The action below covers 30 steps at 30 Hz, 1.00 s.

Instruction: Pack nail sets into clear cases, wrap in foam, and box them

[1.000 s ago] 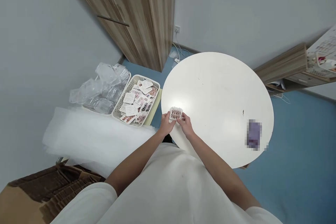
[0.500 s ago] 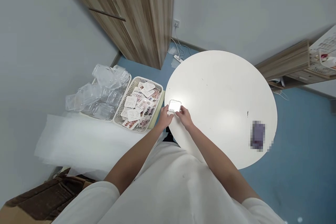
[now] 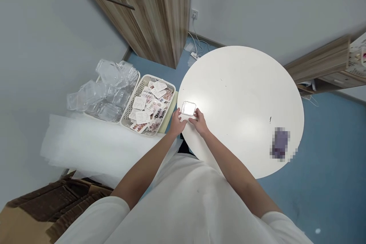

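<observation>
A small clear plastic box (image 3: 188, 108), its top bright with glare, lies at the left edge of the round white table (image 3: 243, 87). My left hand (image 3: 177, 122) is beside its lower left corner, fingers apart and thumb pointing inward. On the other side my right hand (image 3: 200, 122) is by the lower right corner, also with fingers spread. Both thumbs are below the box's near edge, off its top. Whether any fingertip still touches the sides is too small to tell.
Left of the table, a white basket (image 3: 123, 121) holds printed cards and sets of false nails (image 3: 140, 127). Beyond it are clear plastic shells (image 3: 110, 84). White foam sheets (image 3: 94, 145) and a cardboard box (image 3: 25, 225) are nearer me. A blurred purple item (image 3: 280, 143) lies at the table's right.
My thumbs have come off the box's near edge, and my hands have opened a little beside it. The box stays on the table. The whole view has shifted slightly.
</observation>
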Each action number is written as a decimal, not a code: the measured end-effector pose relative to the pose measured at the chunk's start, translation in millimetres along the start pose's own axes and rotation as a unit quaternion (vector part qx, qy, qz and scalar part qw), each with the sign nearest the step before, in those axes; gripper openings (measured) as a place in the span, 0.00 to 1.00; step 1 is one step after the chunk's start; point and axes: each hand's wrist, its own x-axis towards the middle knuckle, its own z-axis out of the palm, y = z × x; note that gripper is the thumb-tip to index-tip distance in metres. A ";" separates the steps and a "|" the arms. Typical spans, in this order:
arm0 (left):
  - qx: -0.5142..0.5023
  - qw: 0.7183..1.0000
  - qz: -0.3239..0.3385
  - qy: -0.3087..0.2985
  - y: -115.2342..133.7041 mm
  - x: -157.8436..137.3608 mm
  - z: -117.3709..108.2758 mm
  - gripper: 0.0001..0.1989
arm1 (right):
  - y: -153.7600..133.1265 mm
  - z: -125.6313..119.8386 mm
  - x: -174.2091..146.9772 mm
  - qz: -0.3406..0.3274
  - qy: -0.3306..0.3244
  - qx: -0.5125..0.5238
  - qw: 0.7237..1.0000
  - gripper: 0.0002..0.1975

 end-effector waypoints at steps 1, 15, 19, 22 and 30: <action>-0.006 1.000 0.004 0.004 -1.7 -2.0 1.9 0.36 | 1.7 -1.4 -2.8 0.004 -0.006 0.006 1.000 0.39; -0.036 0.992 -0.072 0.096 -32.2 -138.6 33.2 0.31 | 37.5 -51.7 -86.8 -0.012 -0.134 0.032 0.990 0.35; -0.057 0.984 -0.103 0.134 -45.6 -185.2 37.5 0.24 | 56.0 -58.1 -116.4 -0.001 -0.152 0.018 0.988 0.30; -0.079 0.978 -0.107 0.162 -53.9 -207.1 34.4 0.21 | 68.2 -57.6 -129.7 0.004 -0.165 -0.010 0.986 0.26; -0.051 0.966 -0.090 0.236 -66.8 -236.0 0.1 0.18 | 72.7 -19.7 -124.9 -0.017 -0.277 -0.085 0.957 0.16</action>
